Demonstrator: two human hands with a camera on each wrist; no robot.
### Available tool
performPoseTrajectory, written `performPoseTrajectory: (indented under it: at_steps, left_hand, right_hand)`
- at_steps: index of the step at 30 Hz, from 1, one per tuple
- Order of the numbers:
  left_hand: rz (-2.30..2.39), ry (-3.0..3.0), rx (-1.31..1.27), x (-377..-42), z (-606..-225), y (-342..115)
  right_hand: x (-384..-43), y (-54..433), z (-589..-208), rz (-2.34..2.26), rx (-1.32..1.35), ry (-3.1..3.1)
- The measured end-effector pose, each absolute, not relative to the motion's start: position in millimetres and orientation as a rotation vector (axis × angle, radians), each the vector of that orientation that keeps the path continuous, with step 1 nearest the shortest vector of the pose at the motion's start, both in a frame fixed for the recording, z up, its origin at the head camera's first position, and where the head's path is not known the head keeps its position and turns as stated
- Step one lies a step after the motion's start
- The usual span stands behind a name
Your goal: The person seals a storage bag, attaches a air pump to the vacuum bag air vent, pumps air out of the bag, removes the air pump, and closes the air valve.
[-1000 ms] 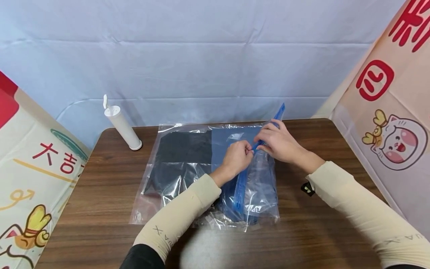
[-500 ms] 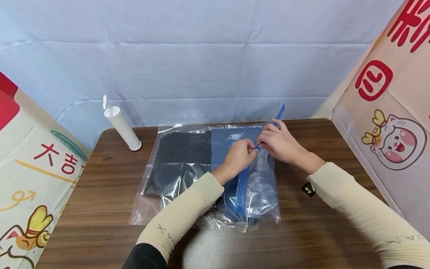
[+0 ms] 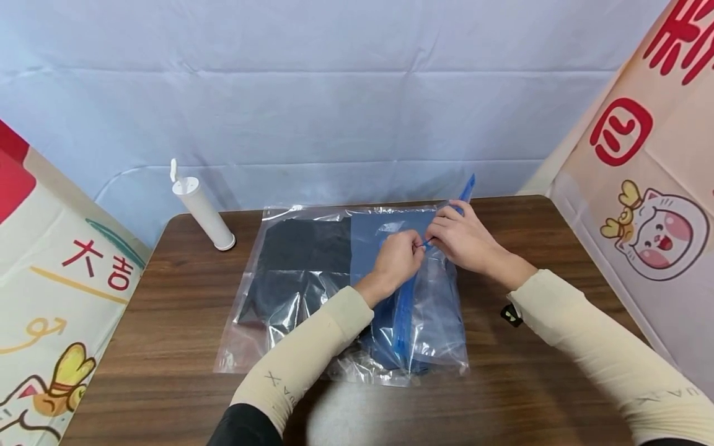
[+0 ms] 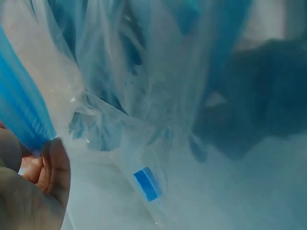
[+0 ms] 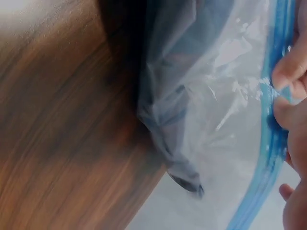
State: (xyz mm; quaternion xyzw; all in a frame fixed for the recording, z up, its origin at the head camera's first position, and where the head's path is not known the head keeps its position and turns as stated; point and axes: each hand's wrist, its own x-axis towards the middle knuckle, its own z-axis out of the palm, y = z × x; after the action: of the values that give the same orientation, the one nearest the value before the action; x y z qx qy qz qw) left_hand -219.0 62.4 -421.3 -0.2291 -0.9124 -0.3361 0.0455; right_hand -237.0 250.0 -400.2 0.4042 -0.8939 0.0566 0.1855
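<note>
A clear zip-top plastic bag (image 3: pixel 237 356) lies flat, with dark cloth (image 3: pixel 307 244) and a blue area (image 3: pixel 365 235) showing on it. Its blue zip strip (image 3: pixel 403 322) runs up the right part, and the far end stands up off the table. My left hand (image 3: pixel 397 255) pinches the strip at its middle, fingers curled in. Right beside it, my right hand (image 3: pixel 462 236) pinches the strip too, with its other fingers laid along the upper length. From the right wrist, the thumbs meet close together on the zip strip (image 5: pixel 268 158). A small blue piece (image 4: pixel 146 184) shows on the film in the left wrist view.
A white tube-shaped pump (image 3: pixel 205 214) with its cap flipped up stands at the back left of the brown wooden table (image 3: pixel 139 347). Pale cloth (image 3: pixel 334 111) hangs behind the table, and printed drapes (image 3: pixel 658 186) flank both sides.
Both hands have drawn closer together on the zip strip, the left shifting slightly right. The right fingers have closed in on the strip, and the bag's lower right corner has shifted slightly right.
</note>
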Motion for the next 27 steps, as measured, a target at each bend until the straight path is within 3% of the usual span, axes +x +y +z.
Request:
performPoseTrajectory:
  at_steps: [7, 27]
  left_hand:
    - [-1.042, -2.812, -0.683, -220, -419, 62]
    - [-0.977, -2.826, -0.727, -225, -417, 67]
  right_hand:
    - [-238, 258, -387, 0.158, 1.131, -2.580]
    - [-240, 254, -395, 0.135, 1.126, -2.466]
